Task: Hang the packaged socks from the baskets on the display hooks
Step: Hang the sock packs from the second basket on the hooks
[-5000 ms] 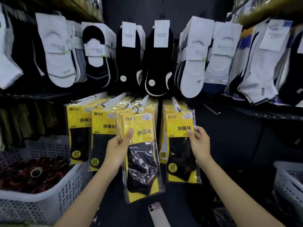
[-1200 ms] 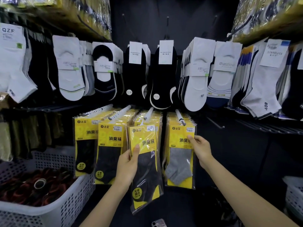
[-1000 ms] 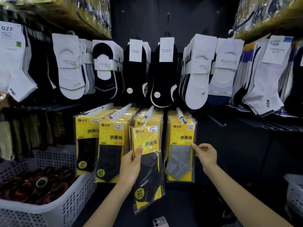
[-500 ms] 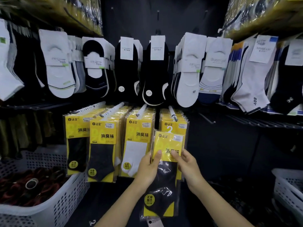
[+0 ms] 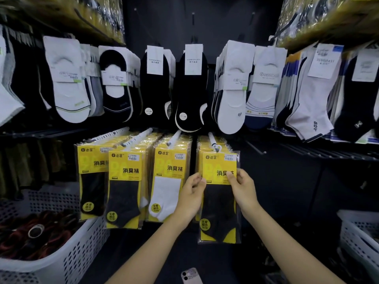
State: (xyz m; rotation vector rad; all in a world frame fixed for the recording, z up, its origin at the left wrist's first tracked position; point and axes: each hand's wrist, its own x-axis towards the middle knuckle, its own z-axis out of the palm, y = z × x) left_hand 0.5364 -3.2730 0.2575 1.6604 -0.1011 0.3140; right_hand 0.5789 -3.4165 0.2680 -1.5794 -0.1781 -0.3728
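Sock display (image 5: 174,27); left hand (image 5: 191,193), right hand (image 5: 243,187) pinch packet (image 5: 220,203).

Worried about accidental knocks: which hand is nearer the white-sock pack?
Left. The left hand covers the right edge of the white-sock pack; the right hand grips the black-sock pack beyond it.

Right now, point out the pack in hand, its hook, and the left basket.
pack (image 5: 219,203): head view, dark sock panel below the yellow header.
hook (image 5: 212,140): head view, middle of the white rod above the pack.
left basket (image 5: 86,249): head view, perforated side wall.
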